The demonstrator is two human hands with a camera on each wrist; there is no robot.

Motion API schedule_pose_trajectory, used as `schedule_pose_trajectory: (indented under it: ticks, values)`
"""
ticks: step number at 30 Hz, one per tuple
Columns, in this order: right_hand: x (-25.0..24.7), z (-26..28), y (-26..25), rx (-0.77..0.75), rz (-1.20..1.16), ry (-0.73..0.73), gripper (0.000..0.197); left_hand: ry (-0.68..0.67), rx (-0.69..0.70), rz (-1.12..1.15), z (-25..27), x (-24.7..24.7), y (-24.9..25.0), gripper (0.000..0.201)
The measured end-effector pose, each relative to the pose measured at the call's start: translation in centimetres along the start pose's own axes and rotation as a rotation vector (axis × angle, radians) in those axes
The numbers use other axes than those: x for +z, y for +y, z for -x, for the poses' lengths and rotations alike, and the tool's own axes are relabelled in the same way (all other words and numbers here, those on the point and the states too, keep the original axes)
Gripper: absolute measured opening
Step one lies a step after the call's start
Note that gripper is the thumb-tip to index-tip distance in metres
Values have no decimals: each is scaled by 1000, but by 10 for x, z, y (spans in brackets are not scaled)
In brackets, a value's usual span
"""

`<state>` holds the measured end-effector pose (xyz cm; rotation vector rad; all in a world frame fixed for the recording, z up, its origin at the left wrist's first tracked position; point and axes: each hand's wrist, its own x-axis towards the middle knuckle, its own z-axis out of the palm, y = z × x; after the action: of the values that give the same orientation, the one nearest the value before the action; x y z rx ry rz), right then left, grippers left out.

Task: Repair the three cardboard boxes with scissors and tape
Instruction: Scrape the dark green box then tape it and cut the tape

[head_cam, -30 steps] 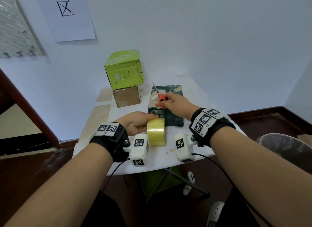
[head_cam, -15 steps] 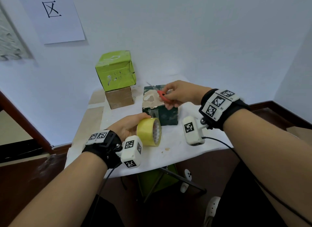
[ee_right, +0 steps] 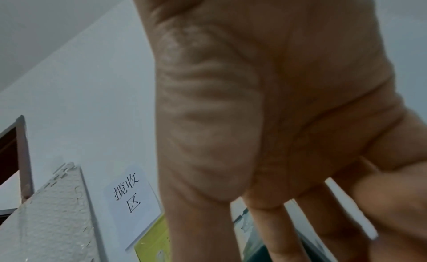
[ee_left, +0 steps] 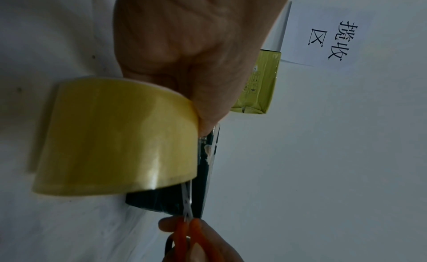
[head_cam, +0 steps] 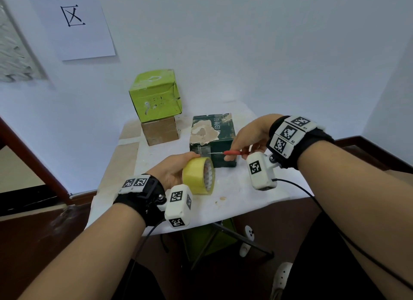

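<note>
Nearest the viewer, two bare forearms reach forward over a small table (head_cam: 234, 201) covered in white, each wrist wearing a black band with square black-and-white markers and a white camera block. The left hand (head_cam: 172, 172) curls around a roll of yellow tape (head_cam: 197, 175), fingers over the top of the roll, holding it on edge at the table's near side so its open core faces right. Just to the right and slightly higher, the right hand (head_cam: 250, 136) grips a pair of scissors (head_cam: 225, 152) by their orange-red handles, fingers curled through them, with the thin metal blades pointing left toward the roll; in the left wrist view the blades (ee_left: 187, 198) are slightly parted and reach to the roll's edge. Directly behind both hands sits a dark green box (head_cam: 213, 141) whose top surface is torn, showing pale patches. Farther back and to the left, a bright green box (head_cam: 155, 95), scuffed and dented, rests on top of a plain brown box (head_cam: 159, 131), close to the white wall. High on that wall at the left hangs a sheet of paper (head_cam: 73, 20) with black Chinese characters.
</note>
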<state>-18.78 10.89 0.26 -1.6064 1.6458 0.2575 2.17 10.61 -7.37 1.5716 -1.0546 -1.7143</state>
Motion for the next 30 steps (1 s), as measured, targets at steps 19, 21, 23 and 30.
schedule_pose_trajectory:
  ticks: [19,21,23,30]
  values:
    - [-1,-18,-5,-140,-61,38,27,-26,4,18,4,3,0,25]
    - [0,-17,-5,-155,-54,58,27,-21,8,18,4,3,1,24]
    - [1,-17,-5,-162,-51,55,30,-14,10,19,3,3,1,23]
    - [9,-18,-13,-191,-16,41,26,-28,9,27,6,4,1,22]
